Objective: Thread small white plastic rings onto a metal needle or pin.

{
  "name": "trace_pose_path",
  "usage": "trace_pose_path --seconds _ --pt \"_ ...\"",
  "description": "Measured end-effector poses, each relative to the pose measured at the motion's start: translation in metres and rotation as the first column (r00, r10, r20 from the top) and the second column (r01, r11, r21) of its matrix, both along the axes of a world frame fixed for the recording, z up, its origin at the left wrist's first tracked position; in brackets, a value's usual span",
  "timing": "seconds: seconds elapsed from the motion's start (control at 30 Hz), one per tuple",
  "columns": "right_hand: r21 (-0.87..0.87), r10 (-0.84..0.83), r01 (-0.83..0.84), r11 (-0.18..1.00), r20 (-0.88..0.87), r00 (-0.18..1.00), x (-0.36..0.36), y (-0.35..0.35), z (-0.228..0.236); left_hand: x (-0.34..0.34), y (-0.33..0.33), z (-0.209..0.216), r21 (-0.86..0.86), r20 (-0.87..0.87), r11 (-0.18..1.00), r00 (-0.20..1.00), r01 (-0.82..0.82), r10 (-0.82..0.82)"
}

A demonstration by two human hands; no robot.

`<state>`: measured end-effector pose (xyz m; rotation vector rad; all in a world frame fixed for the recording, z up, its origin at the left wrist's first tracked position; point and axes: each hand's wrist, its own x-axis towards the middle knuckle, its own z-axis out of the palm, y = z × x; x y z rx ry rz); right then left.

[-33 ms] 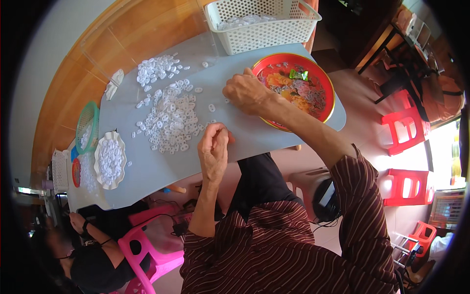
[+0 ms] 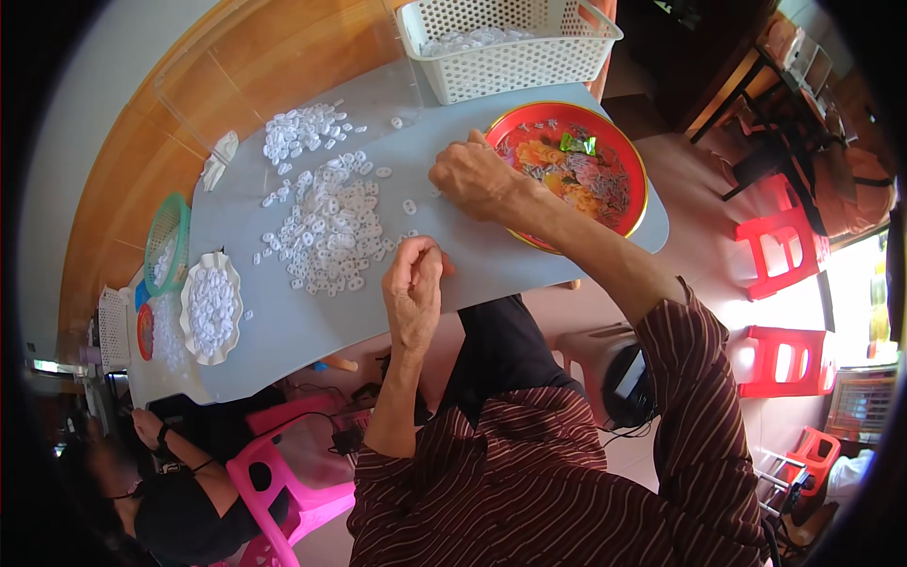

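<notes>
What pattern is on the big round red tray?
The round red tray with a gold rim has big orange and pink flowers, best seen in the head view.

At upper centre, the right hand (image 2: 472,177) curls so its fingertips, and anything between them, are hidden; its wrist covers part of a red tray (image 2: 621,151), whose scattered bits (image 2: 612,192) are too small to identify. At centre, the left hand's (image 2: 413,288) curled fingers hide its palm. The top edge crops a white basket (image 2: 520,76); the bottom edge, a pink chair (image 2: 300,501).

Left hand (image 2: 413,291) curled, right hand (image 2: 474,180) farther forward
</notes>
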<state>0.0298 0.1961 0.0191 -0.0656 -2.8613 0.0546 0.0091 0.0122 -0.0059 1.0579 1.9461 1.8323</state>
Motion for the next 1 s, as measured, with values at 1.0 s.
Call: trace_pose_path --seconds 1.0 --pt "-0.989 -0.168 -0.144 0.023 -0.146 0.975 0.037 -0.045 0.016 -0.008 0.01 0.02 0.229 0.196 0.965 0.977 -0.127 0.082"
